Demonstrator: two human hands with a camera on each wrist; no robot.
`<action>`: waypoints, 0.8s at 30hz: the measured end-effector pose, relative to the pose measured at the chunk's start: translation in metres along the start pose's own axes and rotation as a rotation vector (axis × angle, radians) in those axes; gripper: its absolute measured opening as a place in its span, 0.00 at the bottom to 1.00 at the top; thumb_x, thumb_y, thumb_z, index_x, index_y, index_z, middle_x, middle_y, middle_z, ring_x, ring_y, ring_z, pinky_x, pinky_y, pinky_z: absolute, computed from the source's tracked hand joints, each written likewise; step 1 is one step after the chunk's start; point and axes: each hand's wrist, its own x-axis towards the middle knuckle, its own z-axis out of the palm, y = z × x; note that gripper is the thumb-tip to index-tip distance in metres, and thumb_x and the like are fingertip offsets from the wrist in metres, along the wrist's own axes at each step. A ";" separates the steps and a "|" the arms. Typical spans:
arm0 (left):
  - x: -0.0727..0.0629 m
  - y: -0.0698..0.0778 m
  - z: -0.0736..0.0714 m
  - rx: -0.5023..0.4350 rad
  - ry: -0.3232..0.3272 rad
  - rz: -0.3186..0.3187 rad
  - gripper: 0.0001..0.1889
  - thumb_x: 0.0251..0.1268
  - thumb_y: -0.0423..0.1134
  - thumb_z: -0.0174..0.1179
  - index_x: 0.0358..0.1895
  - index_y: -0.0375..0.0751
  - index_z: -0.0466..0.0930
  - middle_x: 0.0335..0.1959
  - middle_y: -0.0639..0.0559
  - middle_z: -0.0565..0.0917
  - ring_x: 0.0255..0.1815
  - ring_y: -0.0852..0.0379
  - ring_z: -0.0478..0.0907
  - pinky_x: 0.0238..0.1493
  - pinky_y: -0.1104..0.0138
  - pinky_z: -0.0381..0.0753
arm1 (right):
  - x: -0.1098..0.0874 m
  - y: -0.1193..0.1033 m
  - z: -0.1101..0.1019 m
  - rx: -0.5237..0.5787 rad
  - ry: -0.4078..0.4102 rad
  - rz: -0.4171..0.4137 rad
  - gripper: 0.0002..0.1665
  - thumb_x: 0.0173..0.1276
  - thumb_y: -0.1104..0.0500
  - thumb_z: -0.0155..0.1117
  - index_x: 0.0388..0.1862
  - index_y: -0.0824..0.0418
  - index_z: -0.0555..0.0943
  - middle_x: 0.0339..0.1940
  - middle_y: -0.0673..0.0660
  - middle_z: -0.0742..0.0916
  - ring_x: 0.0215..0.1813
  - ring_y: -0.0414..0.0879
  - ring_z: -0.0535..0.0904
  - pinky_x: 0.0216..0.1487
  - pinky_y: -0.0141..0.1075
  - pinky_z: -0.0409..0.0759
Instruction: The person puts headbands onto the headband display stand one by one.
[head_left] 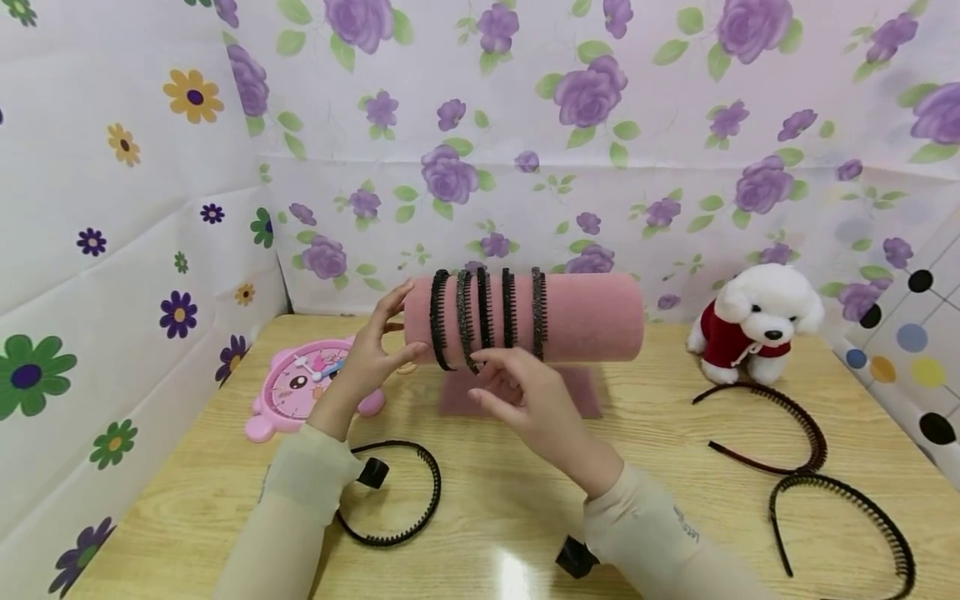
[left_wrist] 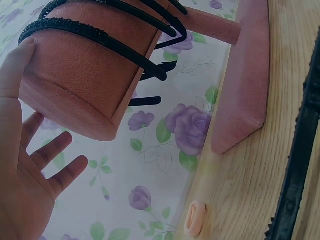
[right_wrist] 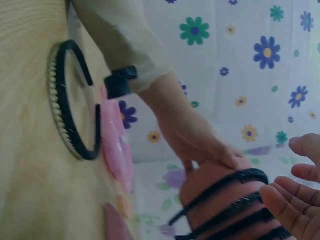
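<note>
A pink padded headband stand (head_left: 592, 317) has a horizontal roll on a flat base (head_left: 577, 392). Several black toothed headbands (head_left: 438, 321) sit around the roll's left half, some with a glittery surface. My left hand (head_left: 367, 346) grips the roll's left end between thumb and fingers. In the left wrist view, that thumb (left_wrist: 25, 52) lies beside the outermost headband (left_wrist: 85, 31), and the other fingers spread below the end. My right hand (head_left: 525, 392) is in front of the roll, just below the headbands, its fingers loosely bent and holding nothing.
One black headband (head_left: 438, 492) lies on the wooden table near my left forearm; two more headbands (head_left: 817, 433) (head_left: 888, 525) lie at the right. A pink cartoon clock (head_left: 288, 392) is at the left. A white toy dog (head_left: 772, 308) in red sits at the back right.
</note>
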 end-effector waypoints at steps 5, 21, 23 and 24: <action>0.003 0.003 0.000 0.002 0.004 0.022 0.41 0.59 0.23 0.61 0.74 0.38 0.50 0.76 0.39 0.55 0.71 0.37 0.60 0.64 0.41 0.66 | -0.004 0.002 0.020 0.059 -0.077 0.102 0.22 0.64 0.58 0.67 0.57 0.58 0.77 0.37 0.53 0.84 0.36 0.40 0.80 0.37 0.28 0.82; 0.001 0.004 0.001 -0.005 0.020 0.036 0.42 0.56 0.21 0.61 0.74 0.37 0.51 0.76 0.38 0.56 0.70 0.35 0.60 0.62 0.41 0.67 | -0.021 0.006 0.067 0.009 -0.299 0.215 0.25 0.65 0.53 0.66 0.58 0.61 0.76 0.38 0.50 0.82 0.37 0.37 0.77 0.37 0.25 0.79; 0.000 0.003 0.001 0.000 0.020 0.038 0.42 0.56 0.22 0.61 0.73 0.36 0.51 0.76 0.37 0.55 0.70 0.35 0.60 0.62 0.40 0.67 | -0.023 0.009 0.072 -0.010 -0.328 0.225 0.25 0.65 0.52 0.66 0.58 0.61 0.75 0.37 0.49 0.81 0.37 0.35 0.76 0.37 0.23 0.77; 0.000 0.002 0.001 0.005 0.019 0.040 0.42 0.56 0.22 0.61 0.73 0.36 0.51 0.76 0.37 0.55 0.70 0.35 0.60 0.62 0.40 0.67 | -0.024 0.010 0.074 -0.018 -0.340 0.227 0.25 0.65 0.52 0.66 0.58 0.61 0.75 0.37 0.49 0.81 0.37 0.35 0.76 0.36 0.22 0.77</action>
